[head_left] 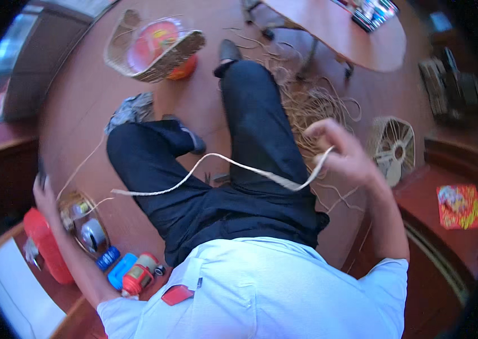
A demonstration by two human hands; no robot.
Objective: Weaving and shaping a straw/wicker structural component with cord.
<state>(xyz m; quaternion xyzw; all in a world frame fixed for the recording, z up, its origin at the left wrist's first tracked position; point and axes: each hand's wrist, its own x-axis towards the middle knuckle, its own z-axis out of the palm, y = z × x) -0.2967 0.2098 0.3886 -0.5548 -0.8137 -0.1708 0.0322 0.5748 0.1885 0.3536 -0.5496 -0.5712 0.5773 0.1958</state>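
Observation:
My right hand [343,155] is raised beside my right thigh, its thumb and finger pinching one end of a pale braided cord [239,163]. From there the cord sags, then runs loosely leftward over my lap, its other end above my left thigh. Far to the left, my left hand [46,195] is stretched out and blurred, with a small dark thing at its fingertips that I cannot make out. Close to that hand, a thin strand [83,161] leads up toward a crumpled grey cloth [131,110] by my left knee.
Tangled cord [312,107] lies on the floor beyond my right leg. A woven piece [391,150] leans at the right. Ahead stand a red stool [182,68] with a woven panel [179,53] and a round-edged table [352,34]. Bottles [137,277] and a tray [103,240] sit at the left.

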